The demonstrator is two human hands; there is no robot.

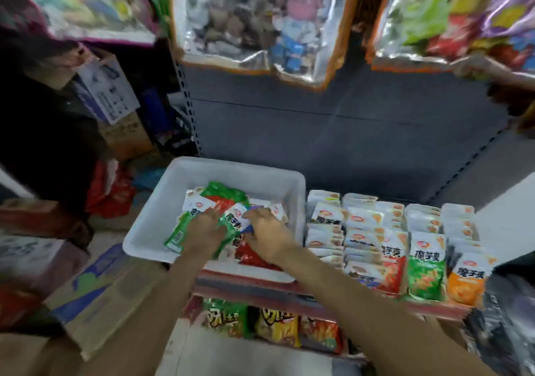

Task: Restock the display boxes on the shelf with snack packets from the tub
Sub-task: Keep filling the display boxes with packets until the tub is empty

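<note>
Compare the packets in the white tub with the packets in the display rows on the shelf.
The packets in the tub lie loose and jumbled, overlapping at odd angles; the display rows hold packets standing in neat files. Tub packets mix colours in one heap; the rows are sorted, with green and orange fronts apart. Both hands, left and right, are in the tub; none touches the rows. Both share the white-topped design.

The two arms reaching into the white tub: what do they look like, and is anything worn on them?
Both forearms are bare as far as the frame shows: no sleeves, gloves, watch or bracelet are visible. The left hand and the right hand also show no rings, though the picture is slightly blurred, so small details cannot be ruled out.
</note>
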